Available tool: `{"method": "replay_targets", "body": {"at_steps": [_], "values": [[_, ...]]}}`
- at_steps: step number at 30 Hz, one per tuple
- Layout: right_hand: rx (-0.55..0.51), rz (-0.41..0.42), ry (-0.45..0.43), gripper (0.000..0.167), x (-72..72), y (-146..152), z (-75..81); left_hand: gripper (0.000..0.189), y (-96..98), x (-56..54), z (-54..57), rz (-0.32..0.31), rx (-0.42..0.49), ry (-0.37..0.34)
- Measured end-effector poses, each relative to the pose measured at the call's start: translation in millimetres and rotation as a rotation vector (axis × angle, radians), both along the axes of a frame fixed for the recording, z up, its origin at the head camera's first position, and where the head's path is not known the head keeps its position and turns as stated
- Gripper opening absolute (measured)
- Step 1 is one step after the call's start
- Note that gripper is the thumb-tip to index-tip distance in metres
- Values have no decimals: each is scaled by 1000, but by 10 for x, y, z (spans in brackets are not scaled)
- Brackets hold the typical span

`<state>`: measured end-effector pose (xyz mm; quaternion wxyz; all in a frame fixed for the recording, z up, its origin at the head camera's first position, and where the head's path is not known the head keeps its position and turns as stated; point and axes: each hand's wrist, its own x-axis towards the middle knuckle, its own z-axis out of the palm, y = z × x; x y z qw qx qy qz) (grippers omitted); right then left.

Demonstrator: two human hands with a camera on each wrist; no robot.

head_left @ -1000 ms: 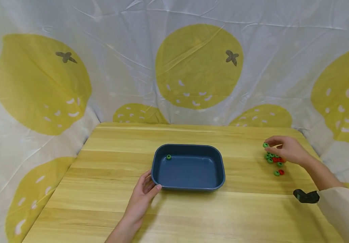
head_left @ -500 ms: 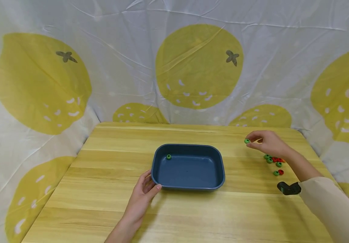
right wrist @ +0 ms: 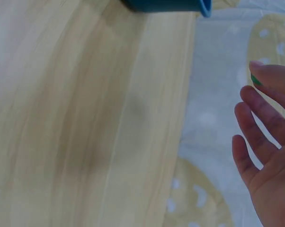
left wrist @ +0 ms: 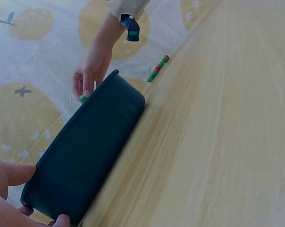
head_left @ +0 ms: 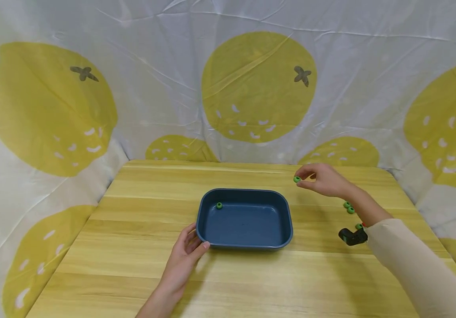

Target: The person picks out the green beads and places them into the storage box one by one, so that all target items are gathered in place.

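Observation:
Between thumb and fingertip my right hand (head_left: 323, 180) pinches a green bead (head_left: 297, 179), raised above the table just beyond the back right corner of the blue tray (head_left: 243, 246). In the right wrist view only a sliver of that bead (right wrist: 255, 80) shows behind the thumb. My left hand (head_left: 183, 256) grips the tray at its front left corner, thumb at the rim and fingers along the outer side. Inside the tray, near its back left corner, lies one green bead (head_left: 219, 206).
Loose green beads (head_left: 348, 207) lie on the wooden table (head_left: 124, 247) at the right, partly hidden by the right forearm. Red and green beads (left wrist: 157, 69) show there in the left wrist view. A lemon-print cloth (head_left: 164, 88) hangs behind the table.
My right hand has lifted the green bead from the pile and carried it left toward the tray. The left hand and the tray have stayed in place.

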<state>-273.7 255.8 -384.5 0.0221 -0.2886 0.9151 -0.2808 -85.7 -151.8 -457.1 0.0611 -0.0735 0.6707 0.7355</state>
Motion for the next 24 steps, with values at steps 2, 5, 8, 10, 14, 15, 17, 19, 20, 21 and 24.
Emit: {"method": "replay_targets", "body": {"at_steps": [2, 5, 8, 10, 14, 15, 17, 19, 20, 21, 24], "values": [[-7, 13, -2, 23, -16, -94, 32, 62, -1, -1, 2, 1, 2, 3], [-11, 55, 5, 22, -42, -225, 63, 62, -4, -1, 5, 4, 8, 6], [-8, 94, 8, 21, -68, -352, 83, 62, -7, 0, 6, 7, 12, 10], [-7, 119, 10, 22, -77, -431, 100, 62, -5, 0, 6, 9, 15, 14], [-2, 157, 15, 22, -87, -601, 139, 62, 2, 1, 11, 14, 15, 16], [-2, 171, 16, 22, -90, -646, 146, 62, 4, 1, 13, 16, 16, 14], [5, 198, 27, 21, -95, -734, 160, 62, 6, 2, 15, 20, 12, 12], [12, 224, 42, 20, -100, -818, 169, 61, 8, 1, 15, 24, 10, 11], [14, 238, 48, 20, -107, -856, 164, 61, 9, 1, 16, 24, 9, 10], [16, 249, 52, 19, -107, -895, 164, 62, 10, 1, 17, 25, 8, 9], [20, 275, 54, 18, -106, -1000, 152, 62, 10, 4, 17, 23, 7, 9]]}}
